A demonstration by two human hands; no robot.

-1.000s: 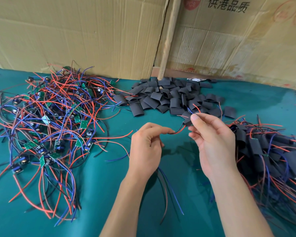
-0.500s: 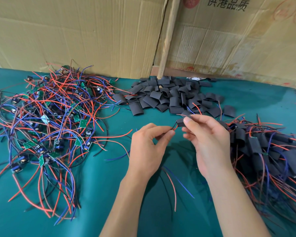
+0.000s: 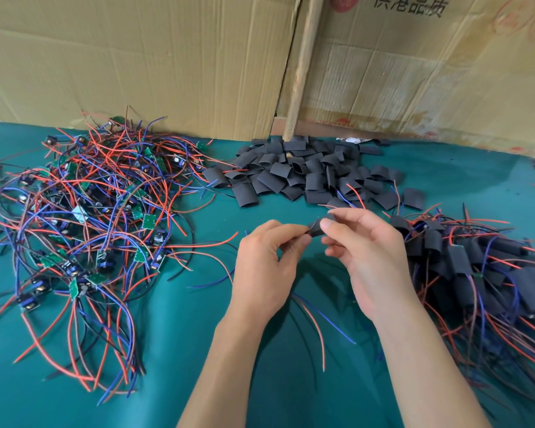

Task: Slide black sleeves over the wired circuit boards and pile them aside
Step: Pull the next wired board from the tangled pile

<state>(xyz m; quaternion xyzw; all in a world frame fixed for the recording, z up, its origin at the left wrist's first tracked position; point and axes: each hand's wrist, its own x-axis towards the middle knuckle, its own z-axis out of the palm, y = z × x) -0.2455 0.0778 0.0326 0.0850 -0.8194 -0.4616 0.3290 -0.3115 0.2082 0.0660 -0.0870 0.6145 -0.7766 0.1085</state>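
My right hand (image 3: 369, 251) pinches a black sleeve (image 3: 317, 228) between thumb and forefinger above the green table. My left hand (image 3: 264, 264) meets it from the left, fingertips pinched on the wired board's end at the sleeve's mouth; the board itself is hidden. Its red and blue wires (image 3: 318, 329) trail down below my hands. A tangle of bare wired circuit boards (image 3: 90, 217) lies at the left. Loose black sleeves (image 3: 303, 174) are heaped at the back centre. Sleeved boards (image 3: 482, 267) are piled at the right.
Cardboard sheets (image 3: 167, 63) and a wooden strip (image 3: 303, 66) stand along the table's far edge. The green cloth (image 3: 183, 350) shows between the piles and toward the front.
My hands have drawn closer together. The wire stretch seen between them earlier has gone into the sleeve, and the trailing wires have shifted right below my hands.
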